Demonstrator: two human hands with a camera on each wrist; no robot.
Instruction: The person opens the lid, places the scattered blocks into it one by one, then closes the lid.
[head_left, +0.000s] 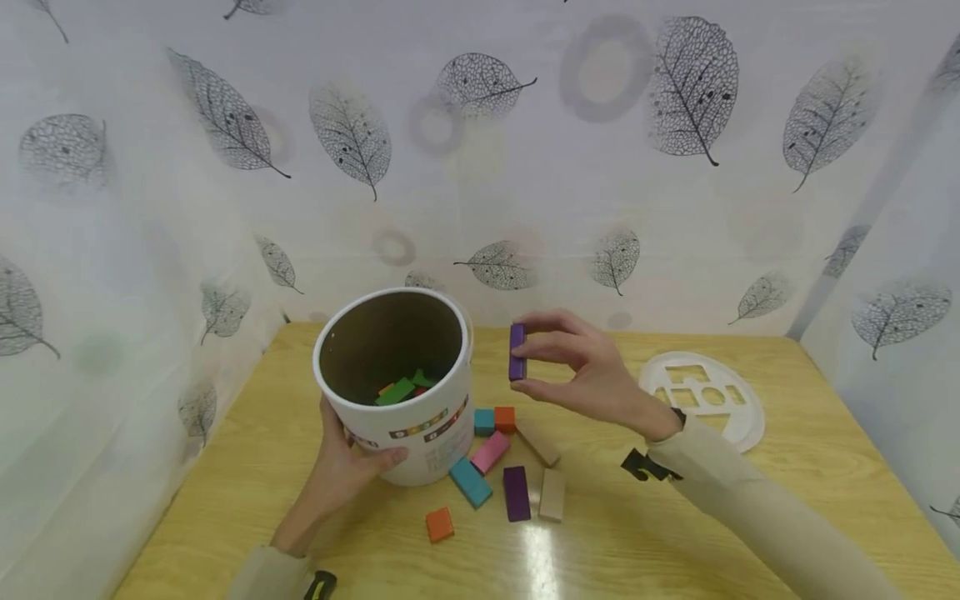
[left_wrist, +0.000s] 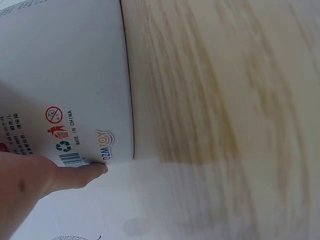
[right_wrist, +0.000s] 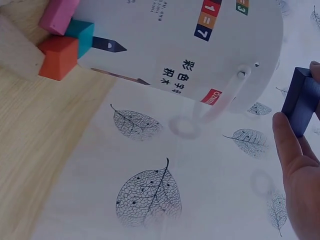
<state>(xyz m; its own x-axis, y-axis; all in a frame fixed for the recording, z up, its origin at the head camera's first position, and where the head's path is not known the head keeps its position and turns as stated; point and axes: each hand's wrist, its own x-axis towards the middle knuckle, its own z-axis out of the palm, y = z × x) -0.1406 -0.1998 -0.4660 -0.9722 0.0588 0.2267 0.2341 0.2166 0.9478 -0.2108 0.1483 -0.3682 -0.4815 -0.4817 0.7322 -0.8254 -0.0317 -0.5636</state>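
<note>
A white toy bucket [head_left: 450, 400] stands on the table, its open mouth tilted toward me. My left hand [head_left: 341, 467] grips its lower left side, thumb across the front wall and the other fingers mostly hidden behind it. In the left wrist view the thumb [left_wrist: 80, 176] lies along the bucket near a barcode. Green, orange and red blocks lie inside, such as a green block [head_left: 396, 392]. To the right of the rim my right hand [head_left: 581, 371] pinches a purple block [head_left: 517, 354] upright between thumb and fingers, raised above the table.
By the bucket's base lie a blue block [head_left: 471, 483], a pink block [head_left: 491, 452], a dark purple block [head_left: 517, 493], an orange block [head_left: 439, 525], a tan block [head_left: 552, 495] and several others. A white lid [head_left: 750, 425] with shaped cut-outs rests at right. Leaf-patterned curtain [head_left: 525, 192] borders the table.
</note>
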